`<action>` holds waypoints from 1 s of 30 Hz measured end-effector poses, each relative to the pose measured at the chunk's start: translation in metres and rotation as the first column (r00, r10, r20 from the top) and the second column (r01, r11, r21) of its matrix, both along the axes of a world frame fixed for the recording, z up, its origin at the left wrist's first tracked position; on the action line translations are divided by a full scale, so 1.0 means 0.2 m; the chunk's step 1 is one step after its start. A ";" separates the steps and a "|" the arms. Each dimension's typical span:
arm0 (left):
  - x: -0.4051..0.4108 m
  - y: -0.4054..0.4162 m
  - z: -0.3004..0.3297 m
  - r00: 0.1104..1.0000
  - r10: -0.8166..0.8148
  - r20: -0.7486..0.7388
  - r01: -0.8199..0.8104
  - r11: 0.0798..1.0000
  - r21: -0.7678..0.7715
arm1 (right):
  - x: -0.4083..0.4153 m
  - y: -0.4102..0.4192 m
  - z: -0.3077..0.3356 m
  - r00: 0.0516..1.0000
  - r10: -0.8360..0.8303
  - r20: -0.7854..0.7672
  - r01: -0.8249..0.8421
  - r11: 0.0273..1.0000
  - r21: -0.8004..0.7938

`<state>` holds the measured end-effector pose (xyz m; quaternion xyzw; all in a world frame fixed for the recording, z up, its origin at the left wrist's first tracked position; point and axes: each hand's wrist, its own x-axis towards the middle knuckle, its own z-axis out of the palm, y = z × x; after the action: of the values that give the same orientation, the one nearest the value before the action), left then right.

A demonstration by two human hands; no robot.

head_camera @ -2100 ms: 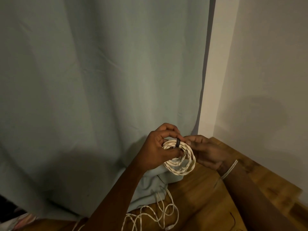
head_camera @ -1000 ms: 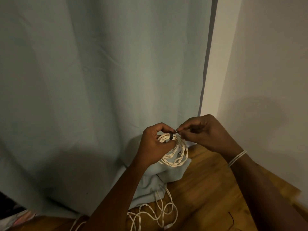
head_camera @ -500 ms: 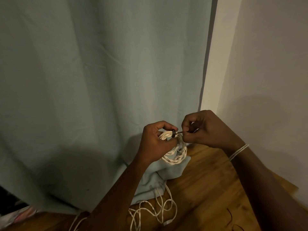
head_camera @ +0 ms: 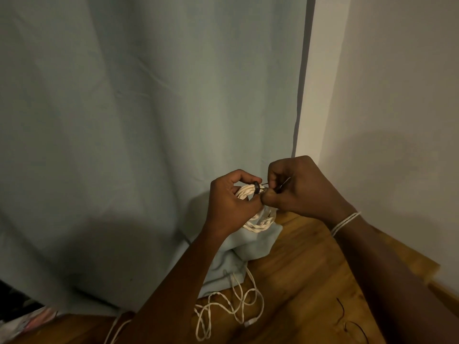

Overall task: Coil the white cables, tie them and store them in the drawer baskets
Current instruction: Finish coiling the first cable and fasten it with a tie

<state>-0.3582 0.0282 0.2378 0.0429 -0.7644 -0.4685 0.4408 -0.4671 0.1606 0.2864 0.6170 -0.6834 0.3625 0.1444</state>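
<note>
A pale blue-grey curtain (head_camera: 139, 125) fills the left and centre, its hem bunched on the wooden floor (head_camera: 298, 281); at the far lower left lies a blurred pinkish clutter too dim to name. Two hands meet in front of the curtain's lower edge. The left hand (head_camera: 229, 202) is curled closed around one coiled white cable (head_camera: 258, 219), held up off the floor, with a dark tie (head_camera: 256, 187) banding the coil's top. Touching it, the right hand (head_camera: 298, 189) is closed tight, pinching the thin free end of that tie. One pale wristband (head_camera: 344, 222) circles the right wrist. Below, a second loose white cable (head_camera: 233, 306) sprawls on the floor, partly under the curtain hem. A thin dark wire (head_camera: 344, 316) lies at lower right, near the plain wall (head_camera: 397, 95).
</note>
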 end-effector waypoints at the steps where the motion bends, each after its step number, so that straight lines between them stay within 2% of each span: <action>1: 0.00 0.00 0.00 1.000 -0.003 0.000 0.003 1.000 -0.009 | -0.01 0.00 0.00 1.000 0.000 0.005 0.000 1.000 0.009; 11: -0.02 -0.01 -0.02 1.000 0.027 -0.007 -0.027 0.999 -0.037 | -0.06 0.02 0.00 0.993 0.105 0.057 -0.107 0.994 0.036; 18: -0.03 -0.02 -0.02 0.998 0.041 -0.048 -0.043 0.998 -0.040 | -0.06 0.01 0.00 0.995 0.103 0.012 -0.104 0.994 0.025; 24: -0.05 -0.02 -0.01 0.994 0.034 -0.104 -0.049 0.989 -0.139 | -0.07 0.00 0.01 0.993 0.114 0.013 -0.114 0.992 0.052; 30: -0.05 -0.04 0.00 0.993 0.062 -0.098 -0.072 0.991 -0.112 | -0.08 0.00 0.03 0.990 0.137 0.028 -0.138 0.989 0.044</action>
<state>-0.3678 0.0198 0.2382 0.0208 -0.7667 -0.4099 0.4937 -0.4836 0.1610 0.2915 0.6612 -0.6492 0.3635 0.0964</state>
